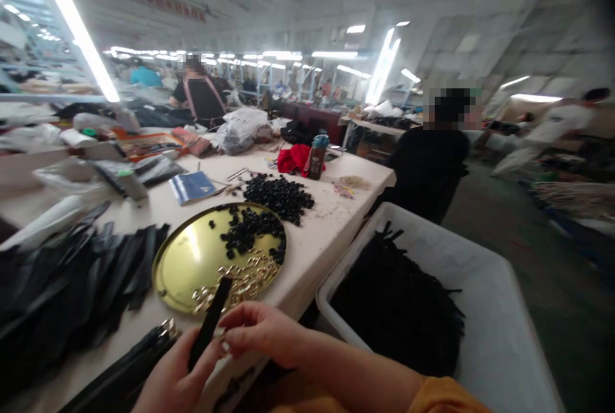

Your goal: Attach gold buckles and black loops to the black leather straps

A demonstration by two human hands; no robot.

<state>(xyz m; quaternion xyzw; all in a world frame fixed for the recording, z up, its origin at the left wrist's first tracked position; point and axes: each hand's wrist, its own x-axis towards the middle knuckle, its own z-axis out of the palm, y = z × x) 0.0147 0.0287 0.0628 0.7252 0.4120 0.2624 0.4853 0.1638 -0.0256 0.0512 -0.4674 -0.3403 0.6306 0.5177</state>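
Observation:
My left hand [168, 378] is closed around a narrow black strap [209, 322] that sticks up and away from it. My right hand [257, 331] pinches at the strap's lower part, beside a small gold metal ring; what its fingers hold is too small to name. Just beyond the hands lies a round gold tray [192, 259] holding gold rings [243, 282] near its front edge and small black pieces [247, 230] at its back. A heap of black straps [62, 291] lies on the table to the left.
A white plastic bin [500, 330] with black straps stands to the right of the table. Loose black pieces [278, 195], a blue booklet [192, 186], a dark bottle [317, 157] and red cloth lie farther back. Other people work at tables beyond; one in black sits at the right.

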